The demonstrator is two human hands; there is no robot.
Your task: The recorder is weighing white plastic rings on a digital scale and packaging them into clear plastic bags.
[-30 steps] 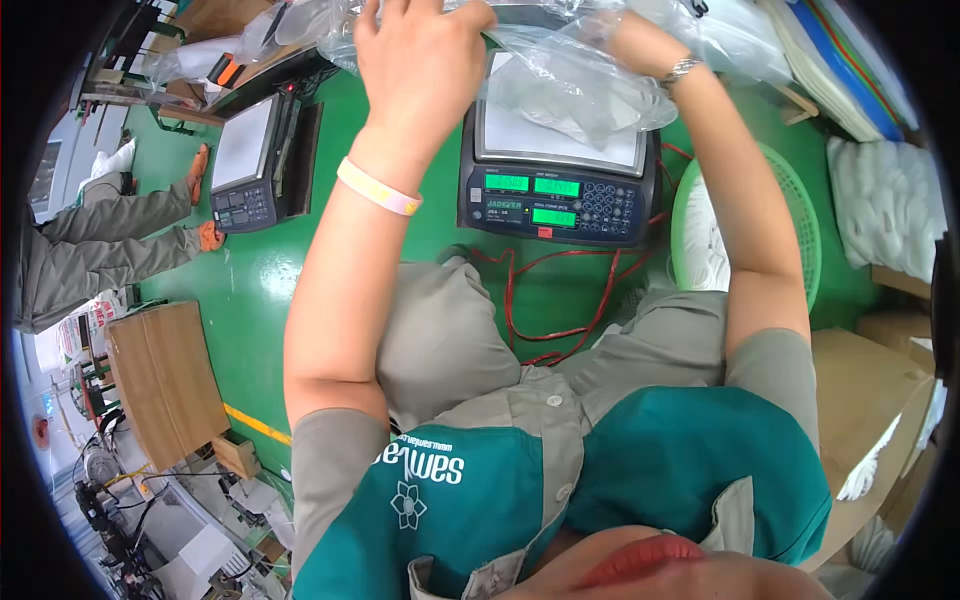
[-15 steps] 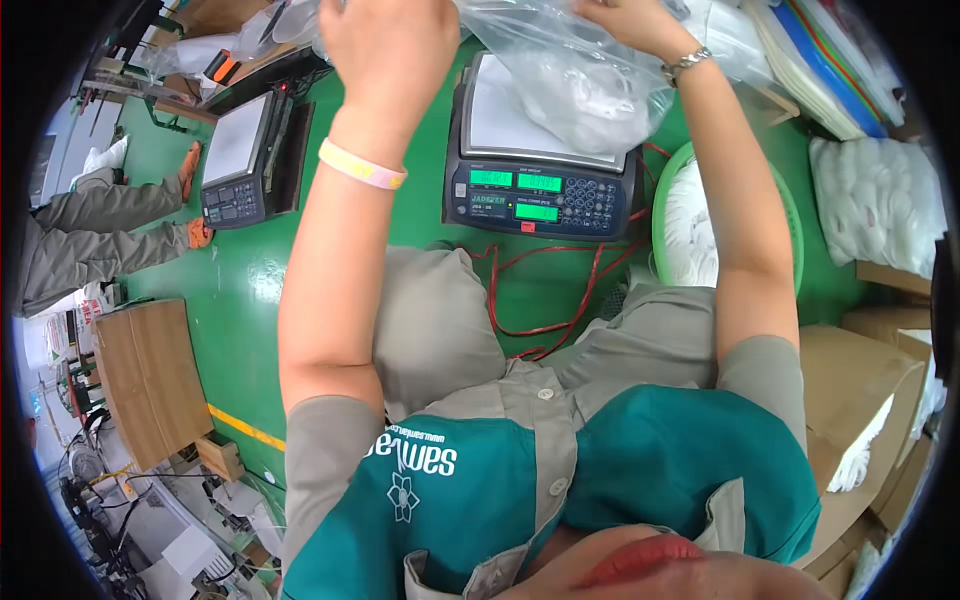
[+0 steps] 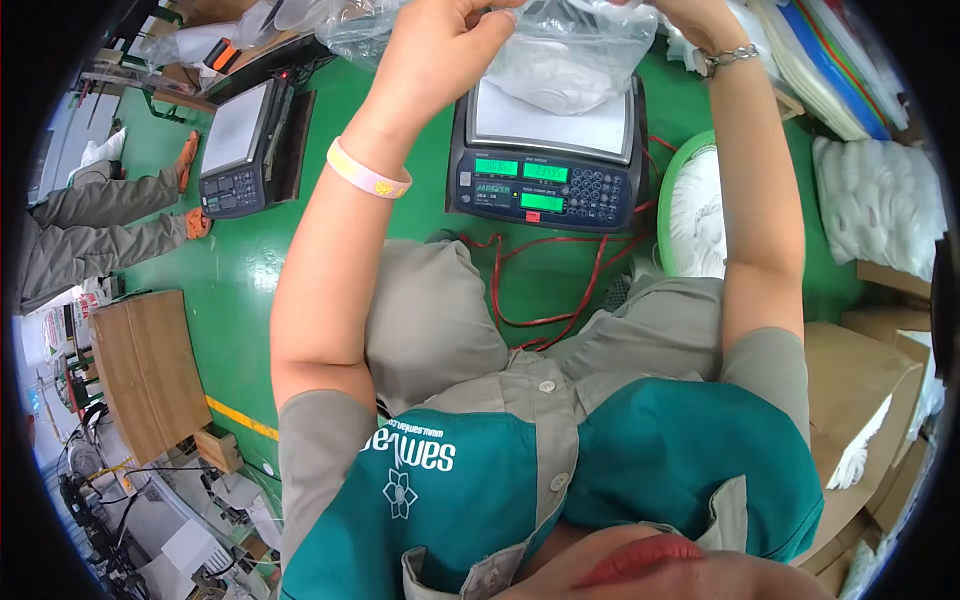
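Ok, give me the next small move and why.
Probably ease the clear bag toward the middle of the scale's plate: in this view the bag's bulging bottom covers only the far part, and the left hand and right hand are up by it.

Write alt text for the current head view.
Left hand and right hand, partly cut off by the top edge, are at a clear plastic bag with white contents, seen over a lit digital scale. A green basket of white material stands to the right, a second scale to the left.
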